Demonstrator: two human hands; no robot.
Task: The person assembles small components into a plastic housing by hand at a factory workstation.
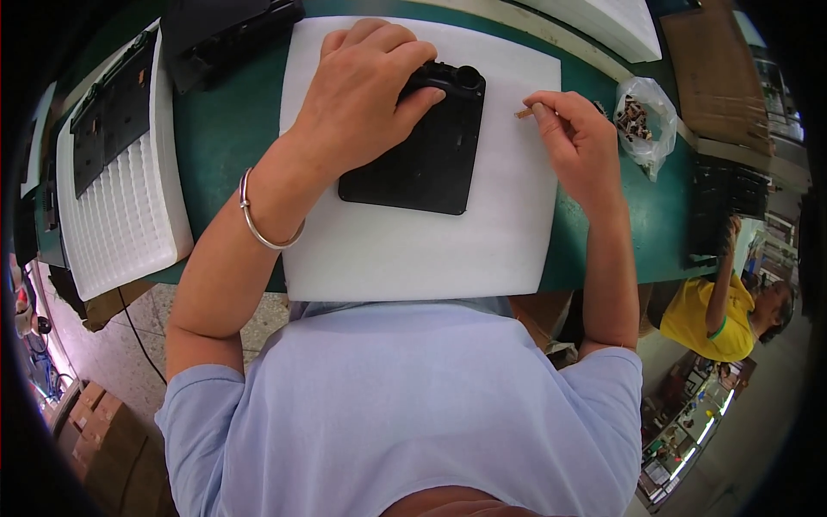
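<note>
Flat black rectangular plastic-looking panel (pixel 422 168) lies mid-sheet on soft white foam sheet (pixel 413 258), judged light, stiff, scratch-prone, best held at its thick 12-o'clock edge, which left hand (pixel 366 82) clasps; right hand (pixel 575 142), 3 o'clock, pinches small brown strip (pixel 524 113).

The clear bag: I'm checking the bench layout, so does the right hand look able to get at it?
Probably yes: the right hand is close beside the clear bag, with nothing large between them, though that hand is pinching a small brown piece.
</note>
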